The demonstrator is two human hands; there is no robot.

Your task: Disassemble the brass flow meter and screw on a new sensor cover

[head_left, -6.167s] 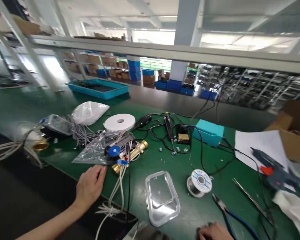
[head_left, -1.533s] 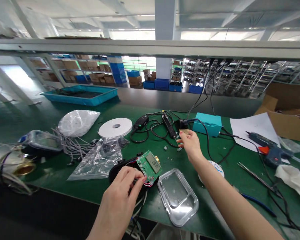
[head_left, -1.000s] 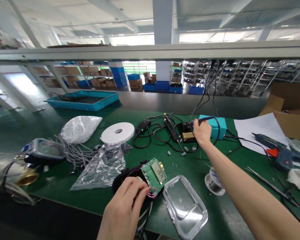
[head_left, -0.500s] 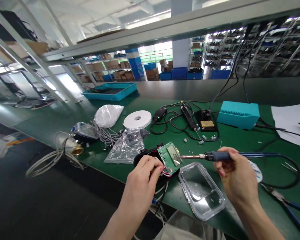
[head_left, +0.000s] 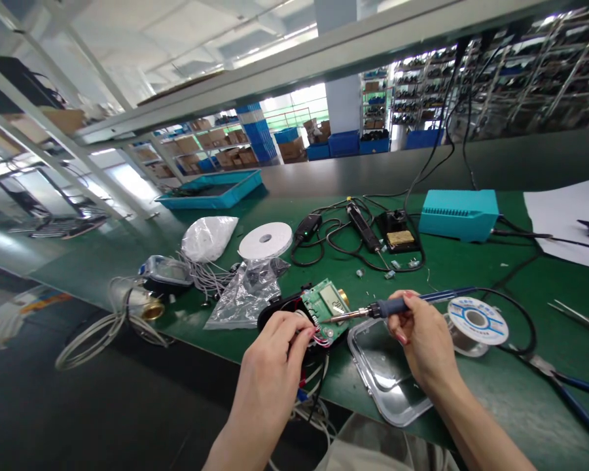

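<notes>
My right hand [head_left: 419, 337] grips a soldering iron [head_left: 392, 306] by its dark blue handle. The iron's tip reaches over the green circuit board [head_left: 316, 299], close to the wires at its lower left edge; I cannot tell whether it touches. A small display [head_left: 332, 297] sits on the board, which rests in a black housing [head_left: 269, 313]. My left hand [head_left: 277, 356] is pinched at the board's lower left edge, on thin red and white wires [head_left: 320, 339]. Under my right wrist lies a clear plastic cover [head_left: 387, 376], partly hidden.
A solder spool [head_left: 477, 320] and pliers [head_left: 544, 369] lie right, tweezers [head_left: 576, 316] beyond. Behind are an electric screwdriver [head_left: 363, 226], an iron stand [head_left: 397, 230] and a teal soldering station [head_left: 459, 216]. Left are a white tape roll [head_left: 265, 241], plastic bags [head_left: 248, 294] and cables [head_left: 112, 337].
My right hand has moved left with the soldering iron, bringing its tip from over the display to the wire side of the board. The solder spool is now uncovered. My left hand stays at the wires.
</notes>
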